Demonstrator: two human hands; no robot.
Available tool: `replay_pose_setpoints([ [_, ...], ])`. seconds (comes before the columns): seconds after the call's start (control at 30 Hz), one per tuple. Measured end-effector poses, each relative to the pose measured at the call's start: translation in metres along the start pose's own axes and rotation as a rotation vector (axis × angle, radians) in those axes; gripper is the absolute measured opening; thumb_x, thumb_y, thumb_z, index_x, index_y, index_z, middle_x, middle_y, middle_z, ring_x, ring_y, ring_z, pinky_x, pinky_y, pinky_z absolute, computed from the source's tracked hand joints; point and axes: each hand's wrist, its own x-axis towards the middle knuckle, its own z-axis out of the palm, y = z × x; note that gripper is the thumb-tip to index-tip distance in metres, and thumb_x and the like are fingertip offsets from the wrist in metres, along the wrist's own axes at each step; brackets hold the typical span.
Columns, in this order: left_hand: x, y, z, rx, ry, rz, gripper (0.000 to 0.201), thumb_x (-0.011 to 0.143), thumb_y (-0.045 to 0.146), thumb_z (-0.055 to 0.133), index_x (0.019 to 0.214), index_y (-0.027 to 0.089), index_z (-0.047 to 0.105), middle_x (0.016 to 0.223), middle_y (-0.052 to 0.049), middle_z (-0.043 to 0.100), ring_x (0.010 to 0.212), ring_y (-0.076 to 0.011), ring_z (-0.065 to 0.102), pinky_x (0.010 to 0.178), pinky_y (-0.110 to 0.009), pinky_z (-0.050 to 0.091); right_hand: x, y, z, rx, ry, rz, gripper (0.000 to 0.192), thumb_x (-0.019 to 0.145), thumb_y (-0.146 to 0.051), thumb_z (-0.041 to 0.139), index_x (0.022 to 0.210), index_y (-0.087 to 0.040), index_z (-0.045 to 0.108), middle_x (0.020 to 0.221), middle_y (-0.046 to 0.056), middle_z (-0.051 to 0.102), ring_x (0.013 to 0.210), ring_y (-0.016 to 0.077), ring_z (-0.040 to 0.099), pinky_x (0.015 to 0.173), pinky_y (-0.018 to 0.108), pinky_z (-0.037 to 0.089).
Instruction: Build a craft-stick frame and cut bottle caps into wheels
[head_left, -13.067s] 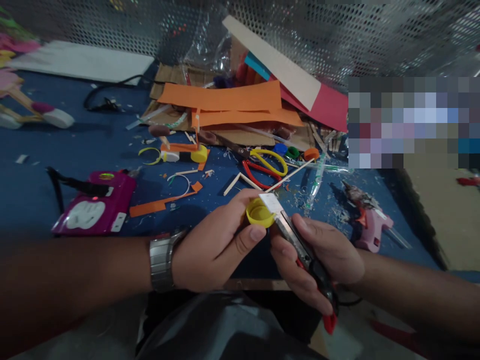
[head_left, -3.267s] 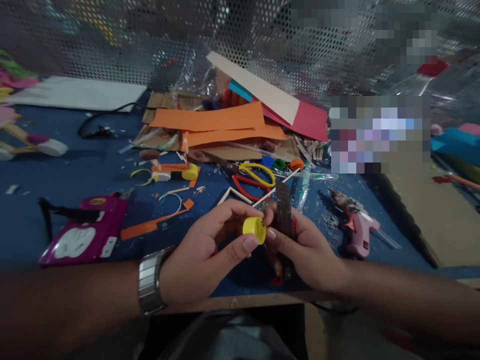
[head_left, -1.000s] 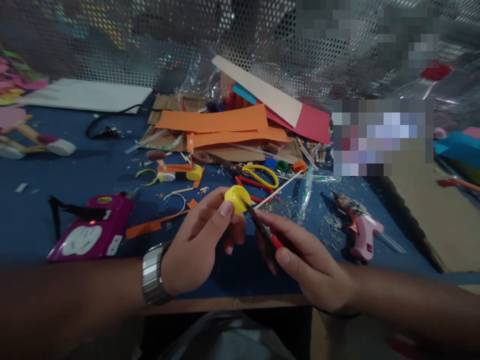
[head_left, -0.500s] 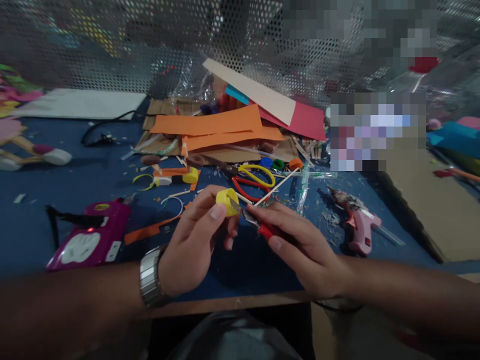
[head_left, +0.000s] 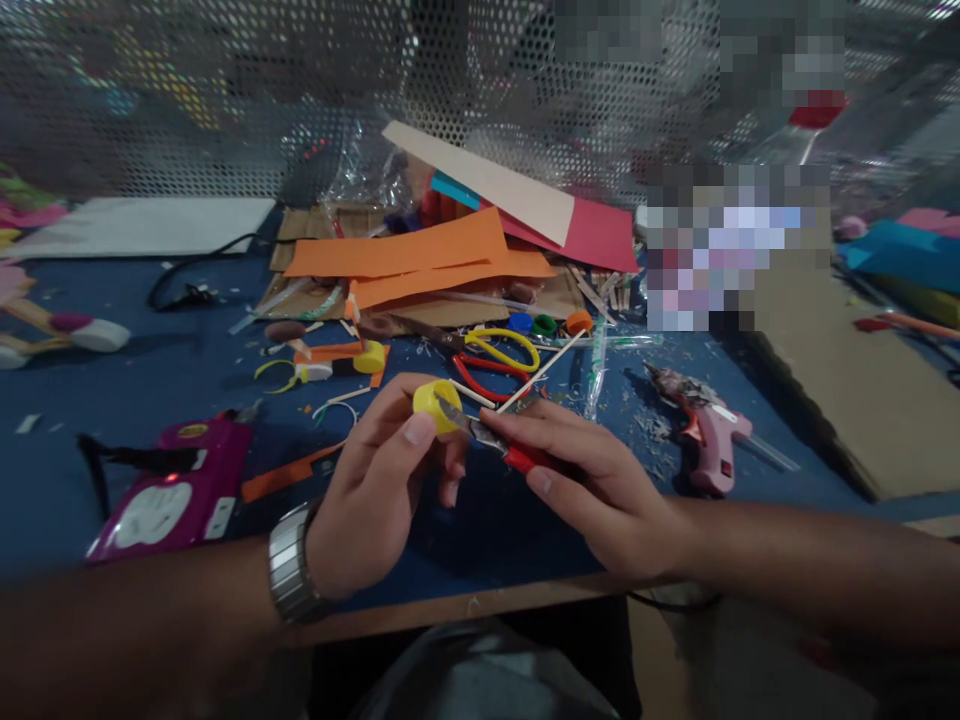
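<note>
A yellow bottle cap is pinched between the thumb and fingers of my left hand, its open side turned to the right. My right hand grips the red handle of a knife. The knife's pointed metal blade reaches into the mouth of the cap. Both hands are above the blue table top near its front edge. Just beyond them lie scissors with yellow and red handle loops, and a thin wooden stick.
Blue, green and orange caps sit behind the scissors. Orange paper strips lie on cardboard at the back. A pink glue gun is on the right, near a cardboard sheet. On the left is a purple device with a lit red light.
The blade tip has moved deeper into the cap's opening. Both hands keep their hold, and the whole view has shifted slightly.
</note>
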Motion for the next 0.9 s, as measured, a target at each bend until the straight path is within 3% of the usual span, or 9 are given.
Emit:
replay_pose_setpoints([
  [0.13,-0.0021,-0.0011,-0.0014,0.039,-0.011,0.005,0.029,0.102,0.05,0.077,0.101,0.022,0.07,0.076,0.001,0.067,0.064,-0.0132,0.062,0.051,-0.019,0.055,0.0001,0.0004,-0.0004,-0.01,0.005,-0.007,0.05,0.113,-0.023,0.057,0.162,-0.03,0.061,0.116,0.009,0.073,0.103,0.0238,0.069,0.09,0.04,0.056],
  [0.37,-0.0075,-0.0055,-0.0045,0.117,-0.08,0.087,0.026,0.103,0.048,0.078,0.11,0.025,0.069,0.078,0.004,0.068,0.059,-0.0107,0.062,0.051,-0.019,0.057,0.0013,-0.0001,-0.0014,0.026,-0.024,-0.052,0.05,0.113,-0.022,0.057,0.162,-0.03,0.061,0.126,0.01,0.075,0.11,0.0243,0.071,0.095,0.041,0.057],
  [0.53,-0.0069,-0.0059,-0.0052,0.155,-0.069,0.058,0.024,0.106,0.045,0.074,0.113,0.024,0.065,0.08,0.003,0.072,0.059,-0.0114,0.067,0.053,-0.021,0.061,0.001,0.0013,-0.0022,-0.014,-0.007,-0.016,0.05,0.112,-0.019,0.055,0.161,-0.028,0.063,0.106,0.005,0.071,0.094,0.0195,0.067,0.087,0.035,0.054],
  [0.73,-0.0056,-0.0071,-0.0054,0.166,-0.046,0.08,0.023,0.108,0.04,0.073,0.126,0.028,0.066,0.093,0.003,0.074,0.073,-0.0136,0.076,0.07,-0.027,0.069,0.0009,0.0013,-0.0017,-0.021,-0.002,0.0,0.051,0.112,-0.021,0.057,0.162,-0.03,0.062,0.112,0.007,0.073,0.102,0.0227,0.068,0.091,0.039,0.054],
  [0.9,-0.0034,-0.0069,-0.0057,0.128,-0.049,0.109,0.025,0.107,0.037,0.075,0.129,0.027,0.069,0.098,0.0,0.073,0.078,-0.0135,0.073,0.071,-0.026,0.065,0.0019,-0.0011,-0.0007,-0.036,0.015,-0.007,0.053,0.11,-0.017,0.059,0.161,-0.029,0.062,0.107,0.005,0.07,0.095,0.0196,0.064,0.087,0.035,0.053],
])
